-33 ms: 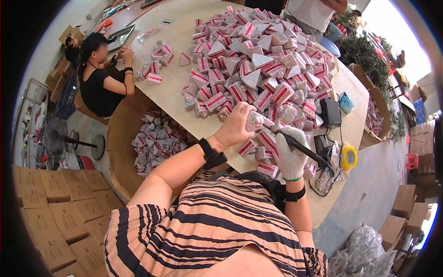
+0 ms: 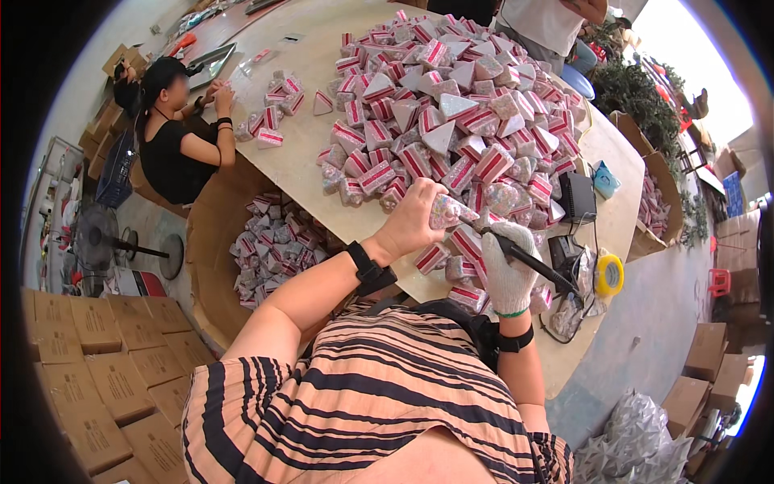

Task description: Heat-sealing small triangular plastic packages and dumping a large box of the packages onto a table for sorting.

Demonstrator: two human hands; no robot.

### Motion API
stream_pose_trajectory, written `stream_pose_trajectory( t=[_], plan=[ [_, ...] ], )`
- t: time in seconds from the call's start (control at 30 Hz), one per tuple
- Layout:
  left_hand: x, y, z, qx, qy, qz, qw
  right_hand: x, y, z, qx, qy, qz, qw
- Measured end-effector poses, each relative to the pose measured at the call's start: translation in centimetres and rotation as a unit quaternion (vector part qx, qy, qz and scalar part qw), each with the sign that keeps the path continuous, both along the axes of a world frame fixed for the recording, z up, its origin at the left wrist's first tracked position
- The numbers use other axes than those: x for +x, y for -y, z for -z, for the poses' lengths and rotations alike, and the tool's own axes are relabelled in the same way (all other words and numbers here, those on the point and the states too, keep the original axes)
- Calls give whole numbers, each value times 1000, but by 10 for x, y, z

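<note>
My bare left hand (image 2: pixel 409 219) is closed on a glittery, wedge-shaped cake-slice ornament (image 2: pixel 445 211) at the table's near edge. A white glove with a green-edged cuff covers my right hand (image 2: pixel 509 278). Its fingers are wrapped round a black-handled tool (image 2: pixel 536 264), which slants across the palm. The tool's thin front end points at the ornament; whether it touches cannot be made out. Just beyond both hands rises a big heap of similar pink-and-white ornaments (image 2: pixel 439 137). Several more lie under and beside my right hand.
A black box (image 2: pixel 577 197) with a cord and a yellow tape roll (image 2: pixel 610 275) sit right of my hands. Left of me, a large cardboard bin (image 2: pixel 211 242) holds more ornaments. A co-worker (image 2: pixel 181 133) sits at the far left. Cartons (image 2: pixel 117 383) are stacked at lower left.
</note>
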State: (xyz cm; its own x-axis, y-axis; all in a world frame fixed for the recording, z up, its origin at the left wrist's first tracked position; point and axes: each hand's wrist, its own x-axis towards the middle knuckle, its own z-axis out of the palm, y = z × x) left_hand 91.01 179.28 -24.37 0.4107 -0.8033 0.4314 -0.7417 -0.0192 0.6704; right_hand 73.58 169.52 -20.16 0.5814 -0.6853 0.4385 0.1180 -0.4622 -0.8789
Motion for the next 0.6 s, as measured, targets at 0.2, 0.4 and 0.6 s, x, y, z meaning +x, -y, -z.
stream_pose_trajectory(
  t=[0.2,0.4,0.6],
  plan=[
    [-3,1,-2,14,-1,7,1000,-1,3,1,-21,-9,0,1000],
    [-4,4,-1,11,5,8,1000,-3,4,0,14,-22,-7,1000],
    [-5,4,-4,21,12,10,1000,-4,7,2,-2,-16,-13,1000]
  ],
)
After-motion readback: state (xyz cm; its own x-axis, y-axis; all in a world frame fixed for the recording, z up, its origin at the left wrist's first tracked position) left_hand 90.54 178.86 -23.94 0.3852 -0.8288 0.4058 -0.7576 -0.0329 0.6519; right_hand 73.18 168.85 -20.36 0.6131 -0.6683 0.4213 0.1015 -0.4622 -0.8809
